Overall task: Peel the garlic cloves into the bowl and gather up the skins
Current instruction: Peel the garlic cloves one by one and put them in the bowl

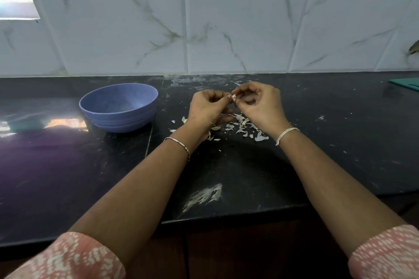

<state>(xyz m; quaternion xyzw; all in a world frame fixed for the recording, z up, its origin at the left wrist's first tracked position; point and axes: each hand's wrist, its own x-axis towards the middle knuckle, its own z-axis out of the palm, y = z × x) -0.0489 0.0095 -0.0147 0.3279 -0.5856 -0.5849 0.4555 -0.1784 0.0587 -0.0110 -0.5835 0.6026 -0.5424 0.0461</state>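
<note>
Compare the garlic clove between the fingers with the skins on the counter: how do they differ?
The garlic clove is held up, pinched between the left hand and the right hand; the skins lie loose on the black counter. The garlic clove is one small lump; the skins are many thin scattered scraps. Both look whitish.

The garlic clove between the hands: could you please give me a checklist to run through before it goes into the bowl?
1. Grip: garlic clove pinched by left hand and right hand: ok.
2. Clove fully peeled: cannot tell, the fingers cover most of it.
3. Blue bowl upright, to the left of the hands: ok.
4. Path from hands to bowl free of things: ok.
5. Skins gathered: not ok, they lie scattered on the counter below the hands.
</note>
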